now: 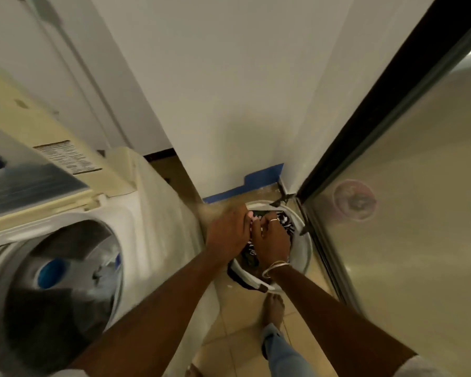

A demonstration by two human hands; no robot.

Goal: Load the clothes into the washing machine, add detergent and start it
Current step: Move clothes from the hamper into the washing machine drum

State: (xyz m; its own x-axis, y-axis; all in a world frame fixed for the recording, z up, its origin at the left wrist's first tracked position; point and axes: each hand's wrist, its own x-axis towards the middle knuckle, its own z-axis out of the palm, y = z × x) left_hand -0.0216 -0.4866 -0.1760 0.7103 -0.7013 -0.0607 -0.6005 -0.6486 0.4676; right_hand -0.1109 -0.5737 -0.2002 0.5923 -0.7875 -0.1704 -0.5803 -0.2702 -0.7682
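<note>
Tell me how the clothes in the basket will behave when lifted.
The clothes look soft and bunched, so they will probably sag and trail. Both hands, left and right, are in the pile; loose pieces may drop back into the white basket.

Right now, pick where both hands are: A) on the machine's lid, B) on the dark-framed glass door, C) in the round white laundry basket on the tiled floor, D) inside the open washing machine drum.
C: the left hand and right hand reach into the clothes in the round white laundry basket on the floor.

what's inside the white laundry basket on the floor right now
Clothes, dark and patterned with some pink, fill the white basket. Both hands, left and right, reach in, covering most of the pile; the basket's bottom is hidden.
</note>
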